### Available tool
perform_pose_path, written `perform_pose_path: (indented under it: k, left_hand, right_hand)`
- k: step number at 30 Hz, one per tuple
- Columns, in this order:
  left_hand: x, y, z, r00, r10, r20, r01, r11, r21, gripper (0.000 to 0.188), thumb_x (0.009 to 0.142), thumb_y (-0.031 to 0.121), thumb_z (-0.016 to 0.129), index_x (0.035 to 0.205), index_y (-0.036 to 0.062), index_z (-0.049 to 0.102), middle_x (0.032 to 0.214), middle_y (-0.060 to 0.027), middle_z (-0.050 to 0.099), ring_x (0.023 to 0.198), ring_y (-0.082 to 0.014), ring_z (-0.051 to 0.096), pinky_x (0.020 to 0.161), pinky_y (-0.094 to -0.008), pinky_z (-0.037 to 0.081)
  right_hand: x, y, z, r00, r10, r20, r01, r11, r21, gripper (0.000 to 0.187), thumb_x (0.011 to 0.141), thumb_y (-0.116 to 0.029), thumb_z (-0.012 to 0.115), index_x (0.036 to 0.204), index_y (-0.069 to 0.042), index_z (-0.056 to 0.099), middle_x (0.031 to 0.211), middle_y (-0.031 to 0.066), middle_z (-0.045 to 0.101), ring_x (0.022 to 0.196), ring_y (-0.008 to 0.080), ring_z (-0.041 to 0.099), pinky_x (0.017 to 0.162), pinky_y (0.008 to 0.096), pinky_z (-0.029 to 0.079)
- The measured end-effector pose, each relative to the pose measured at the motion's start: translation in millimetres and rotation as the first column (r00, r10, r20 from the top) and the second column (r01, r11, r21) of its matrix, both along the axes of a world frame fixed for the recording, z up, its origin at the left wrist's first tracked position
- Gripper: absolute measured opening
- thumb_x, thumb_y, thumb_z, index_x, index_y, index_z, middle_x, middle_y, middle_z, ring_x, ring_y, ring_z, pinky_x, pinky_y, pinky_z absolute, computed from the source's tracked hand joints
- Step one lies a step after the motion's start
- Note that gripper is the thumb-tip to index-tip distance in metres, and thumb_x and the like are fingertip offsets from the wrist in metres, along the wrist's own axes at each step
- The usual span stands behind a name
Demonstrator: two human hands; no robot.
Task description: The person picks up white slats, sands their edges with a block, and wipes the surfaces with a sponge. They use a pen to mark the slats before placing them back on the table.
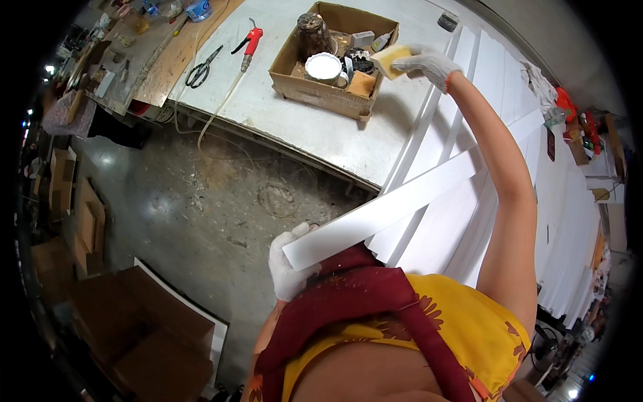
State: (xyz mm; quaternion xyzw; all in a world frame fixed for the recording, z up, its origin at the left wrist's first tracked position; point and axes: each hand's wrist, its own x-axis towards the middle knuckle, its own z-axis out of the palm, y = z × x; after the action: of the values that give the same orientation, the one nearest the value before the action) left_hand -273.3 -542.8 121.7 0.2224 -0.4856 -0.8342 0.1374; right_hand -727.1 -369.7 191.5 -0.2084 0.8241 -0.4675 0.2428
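My left hand (289, 262), in a white knit glove, is closed on the near end of a long white board (388, 209). The board slants up to the right, across other white boards (462, 201) lying lengthwise on the table. With my right arm stretched forward, my gloved right hand (429, 63) grips a yellow sponge-like block (390, 62) by its right side. That block is at the right edge of an open cardboard box (321, 99). Inside the box are a stained brown jar (313, 35), a white-lidded tub (323, 67), an orange-tan block (362, 84) and small bottles.
Left of the box, a red air blow gun (252, 43) with a hose and black-handled scissors (203, 69) lie on the white table (268, 127). Cardboard (134, 321) stands at lower left. A person (84, 115) is beside another bench at far left.
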Motion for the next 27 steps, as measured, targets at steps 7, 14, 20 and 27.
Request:
perform_pose_path:
  k: [7, 14, 20, 27]
  left_hand:
    - [-2.7, 9.8, 16.3, 0.999, 0.043, -0.016, -0.043, 0.998, 0.044, 0.034, 0.059, -0.011, 0.071, 0.075, 0.0064, 0.046, 0.088, -0.0075, 0.058, 0.076, -0.0167, 0.058, 0.058, -0.0274, 0.047]
    - [5.7, 12.9, 4.9, 0.975, 0.053, 0.214, -0.029, 0.993, -0.115, 0.024, 0.068, -0.008, 0.067, 0.077, 0.0070, 0.050, 0.088, -0.0047, 0.057, 0.076, -0.0135, 0.056, 0.060, -0.0275, 0.045]
    - [3.6, 13.5, 2.4, 0.993, -0.008, 0.115, 0.037, 0.967, -0.252, 0.032, 0.074, -0.007, 0.060, 0.076, 0.0137, 0.035, 0.075, 0.0002, 0.041, 0.065, -0.0116, 0.042, 0.052, -0.0269, 0.034]
    - [4.0, 16.5, 3.6, 0.997, 0.047, 0.059, -0.041, 0.995, -0.093, 0.027, 0.071, -0.006, 0.064, 0.079, 0.0108, 0.044, 0.081, -0.0018, 0.049, 0.071, -0.0126, 0.048, 0.058, -0.0271, 0.039]
  right_hand:
    - [-70.8, -79.1, -41.1, 0.769, 0.341, -0.541, 0.039, 0.820, 0.571, 0.047, 0.077, -0.017, 0.068, 0.123, -0.026, 0.068, 0.118, 0.0068, 0.070, 0.112, 0.0281, 0.062, 0.095, 0.0408, 0.048]
    - [-80.5, -119.1, -47.3, 0.758, 0.537, -0.371, 0.102, 0.464, 0.880, 0.047, 0.089, -0.016, 0.055, 0.132, -0.034, 0.062, 0.134, 0.0074, 0.063, 0.125, 0.0278, 0.058, 0.101, 0.0499, 0.040]
    - [-110.8, -112.1, -64.0, 0.799, 0.495, -0.341, 0.062, 0.496, 0.866, 0.060, 0.081, -0.012, 0.059, 0.136, -0.035, 0.058, 0.133, 0.0062, 0.064, 0.122, 0.0273, 0.061, 0.096, 0.0517, 0.043]
    - [-87.2, -85.0, -23.4, 0.779, 0.530, -0.335, -0.336, 0.804, 0.490, 0.064, 0.060, -0.006, 0.074, 0.123, -0.013, 0.068, 0.113, 0.0100, 0.071, 0.101, 0.0277, 0.066, 0.096, 0.0362, 0.051]
